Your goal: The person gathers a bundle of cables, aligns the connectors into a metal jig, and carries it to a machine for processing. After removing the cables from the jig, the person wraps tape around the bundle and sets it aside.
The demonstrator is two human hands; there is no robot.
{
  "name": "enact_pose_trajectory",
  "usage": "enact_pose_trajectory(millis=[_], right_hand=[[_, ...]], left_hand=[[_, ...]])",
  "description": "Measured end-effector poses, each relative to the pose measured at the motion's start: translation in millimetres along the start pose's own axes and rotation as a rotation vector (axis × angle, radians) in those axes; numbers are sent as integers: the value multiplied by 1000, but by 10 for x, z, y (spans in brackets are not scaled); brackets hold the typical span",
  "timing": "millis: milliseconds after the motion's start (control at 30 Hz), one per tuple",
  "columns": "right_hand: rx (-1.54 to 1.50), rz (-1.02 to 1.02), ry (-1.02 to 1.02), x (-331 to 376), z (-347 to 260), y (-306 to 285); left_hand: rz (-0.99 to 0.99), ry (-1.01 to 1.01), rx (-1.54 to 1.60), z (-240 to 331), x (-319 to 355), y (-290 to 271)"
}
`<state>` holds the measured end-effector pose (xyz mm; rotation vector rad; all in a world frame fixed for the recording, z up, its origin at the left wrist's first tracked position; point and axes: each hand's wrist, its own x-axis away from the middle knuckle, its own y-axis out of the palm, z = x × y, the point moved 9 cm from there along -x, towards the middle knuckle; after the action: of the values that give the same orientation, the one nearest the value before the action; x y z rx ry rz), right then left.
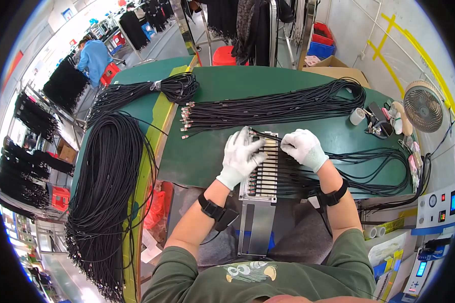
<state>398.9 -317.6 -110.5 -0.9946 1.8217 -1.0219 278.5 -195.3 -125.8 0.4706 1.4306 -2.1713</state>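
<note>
A metal fixture (pixel 258 194) with a row of slots stands at the table's near edge, with cable ends seated along it. My left hand (pixel 239 157), in a white glove, lies over its upper left part, fingers apart; what lies under the fingertips is partly hidden. Just right of the fixture's top, my gloved right hand (pixel 304 147) pinches a black cable (pixel 266 135) that runs to the top slots. Several more black cables (pixel 361 157) trail from the fixture under my right hand and loop at the right.
Behind the fixture lies a long cable bundle (pixel 268 108) with metal plugs. A tied bundle (pixel 174 88) and a large cable heap (pixel 106 171) are at left. A tape roll (pixel 357 116) and a fan (pixel 423 106) stand at right. A person (pixel 93 60) in blue sits far left.
</note>
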Motion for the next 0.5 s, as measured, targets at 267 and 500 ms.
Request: enact_pose_trajectory(millis=[267,500], right_hand=[[163,183,35,-89,63,-42],[197,258,86,-89,218,-191]], left_hand=[[-236,-12,-208,106,-16,173],[59,-92,14,-158,12,-40]])
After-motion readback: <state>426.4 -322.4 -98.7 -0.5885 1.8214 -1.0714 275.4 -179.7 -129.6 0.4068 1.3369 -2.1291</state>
